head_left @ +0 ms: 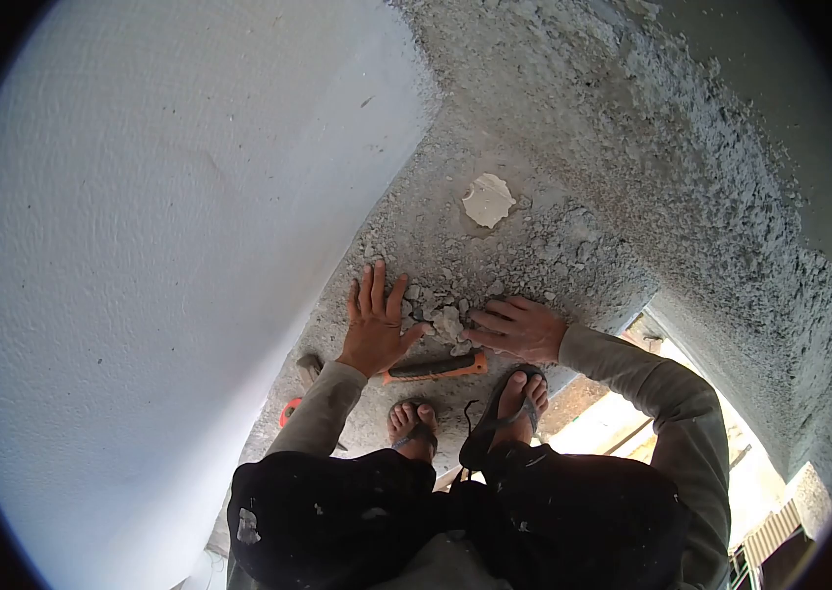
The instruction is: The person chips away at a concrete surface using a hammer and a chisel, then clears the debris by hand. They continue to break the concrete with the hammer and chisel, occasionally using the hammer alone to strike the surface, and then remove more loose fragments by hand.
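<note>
My left hand (pixel 375 332) lies palm down on the gritty concrete ledge, fingers spread and pointing away from me. Its thumb reaches to the edge of a small heap of broken mortar chunks (pixel 447 323). From the other side, my right hand (pixel 522 330) is laid flat with fingers stretched out, their tips right at the same heap. Just below the heap, in front of my feet, rests a tool with an orange and black handle (pixel 436 369). Neither hand has anything in its grasp.
A smooth pale wall (pixel 170 216) rises on the left, a rough plastered one (pixel 672 147) on the right. Beyond my hands is a ragged round hole (pixel 489 201). A red object (pixel 290 411) lies beside my left forearm. The ledge drops off to bright ground (pixel 623 423) at right.
</note>
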The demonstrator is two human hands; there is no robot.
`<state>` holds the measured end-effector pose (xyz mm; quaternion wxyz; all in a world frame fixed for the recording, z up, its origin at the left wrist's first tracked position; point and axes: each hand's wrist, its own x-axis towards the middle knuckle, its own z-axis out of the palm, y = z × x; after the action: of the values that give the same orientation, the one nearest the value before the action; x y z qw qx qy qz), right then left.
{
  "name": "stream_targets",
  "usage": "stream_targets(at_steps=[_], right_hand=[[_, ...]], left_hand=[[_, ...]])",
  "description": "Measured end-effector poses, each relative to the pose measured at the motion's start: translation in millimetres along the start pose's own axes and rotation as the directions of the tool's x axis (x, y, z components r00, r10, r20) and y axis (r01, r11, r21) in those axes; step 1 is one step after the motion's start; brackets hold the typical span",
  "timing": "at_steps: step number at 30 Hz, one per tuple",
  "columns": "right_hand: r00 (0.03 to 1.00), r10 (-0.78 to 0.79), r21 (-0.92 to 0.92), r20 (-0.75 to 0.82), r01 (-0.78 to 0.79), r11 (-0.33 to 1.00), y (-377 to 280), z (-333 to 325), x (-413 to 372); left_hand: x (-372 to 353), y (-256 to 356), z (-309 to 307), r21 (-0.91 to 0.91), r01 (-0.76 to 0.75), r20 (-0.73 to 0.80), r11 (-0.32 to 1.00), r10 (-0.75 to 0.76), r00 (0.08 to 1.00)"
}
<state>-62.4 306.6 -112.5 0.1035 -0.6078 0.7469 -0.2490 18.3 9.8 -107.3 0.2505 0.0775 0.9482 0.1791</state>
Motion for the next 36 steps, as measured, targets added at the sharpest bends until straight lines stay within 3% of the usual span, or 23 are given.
stream_targets(at_steps=[5, 8, 11, 13, 14, 16, 17, 19, 20, 22, 23, 24, 25, 26, 28, 31, 36], right_hand=[[0.996, -0.081, 0.014, 0.036, 0.081, 0.997, 12.3, 12.9, 0.0], [0.999, -0.036, 0.058, -0.034, 0.038, 0.998, 11.1, 13.6, -0.4], [0.997, 0.057, 0.072, -0.047, -0.053, 0.996, 8.5, 9.0, 0.3], [0.972, 0.214, 0.234, -0.101, -0.186, 0.954, 7.3, 6.3, 5.9], [0.972, 0.213, 0.233, -0.103, -0.184, 0.955, 6.3, 4.0, 8.1], [0.889, 0.431, 0.434, -0.155, -0.331, 0.838, 1.4, -4.2, 12.7], [0.888, 0.432, 0.434, -0.154, -0.332, 0.837, -0.5, -8.1, 18.2], [0.684, 0.687, 0.721, -0.244, -0.346, 0.601, -3.2, -16.1, 29.9], [0.685, 0.686, 0.718, -0.246, -0.346, 0.604, -2.0, -20.0, 28.6], [0.496, 0.854, 0.919, 0.158, -0.39, 0.056, 0.9, -24.9, 25.7], [0.497, 0.853, 0.92, 0.16, -0.388, 0.054, 2.7, -25.8, 26.0], [0.473, 0.859, 0.98, 0.198, -0.121, -0.159, 7.0, -26.8, 27.0], [0.458, 0.856, 0.923, 0.241, 0.164, -0.347, 10.8, -27.4, 27.2], [0.458, 0.856, 0.923, 0.24, 0.165, -0.347, 13.9, -26.6, 25.8], [0.566, 0.785, 0.693, 0.251, 0.461, -0.554, 19.2, -24.5, 22.8], [0.652, 0.742, 0.69, 0.158, 0.464, -0.555, 16.0, -26.0, 20.5], [0.633, 0.755, 0.78, 0.169, 0.383, -0.496, 4.8, -27.7, 18.5]], left_hand=[[0.6, -0.7, 0.1, 0.007, 0.002, 0.001, 1.0, -0.002, 1.0], [-0.4, -1.3, 0.5, 0.007, 0.003, -0.001, 1.0, -0.003, 1.0], [-1.3, 0.0, 0.4, 0.004, 0.006, 0.004, 1.0, -0.006, 1.0], [-0.5, 0.3, -0.1, 0.007, 0.013, 0.009, 1.0, -0.013, 1.0], [-0.3, 0.4, 0.1, 0.005, 0.009, 0.004, 1.0, -0.009, 1.0], [-1.4, 0.1, -0.5, 0.002, 0.005, 0.003, 1.0, -0.005, 1.0], [-1.0, 0.3, -1.0, 0.002, 0.011, 0.012, 1.0, -0.011, 1.0], [-0.7, 1.5, -0.9, -0.002, 0.013, 0.019, 1.0, -0.013, 1.0], [-0.7, 1.6, -0.8, -0.001, 0.017, 0.025, 1.0, -0.017, 1.0], [1.1, 0.5, -0.9, 0.004, 0.025, 0.03, 1.0, -0.025, 0.999], [0.9, 0.4, -0.4, 0.01, 0.02, 0.024, 1.0, -0.02, 1.0], [-0.1, 0.4, 0.1, 0.016, 0.014, 0.018, 1.0, -0.014, 1.0], [-1.1, 0.1, 0.2, 0.017, 0.015, 0.02, 1.0, -0.015, 1.0], [-1.1, 0.3, -0.1, 0.012, 0.015, 0.019, 1.0, -0.015, 1.0], [-0.1, 0.8, -0.3, 0.007, 0.014, 0.017, 1.0, -0.014, 1.0], [0.4, 1.0, 0.1, 0.016, 0.02, 0.012, 1.0, -0.02, 1.0], [-0.3, 0.5, 1.6, 0.024, 0.02, 0.005, 1.0, -0.02, 1.0]])
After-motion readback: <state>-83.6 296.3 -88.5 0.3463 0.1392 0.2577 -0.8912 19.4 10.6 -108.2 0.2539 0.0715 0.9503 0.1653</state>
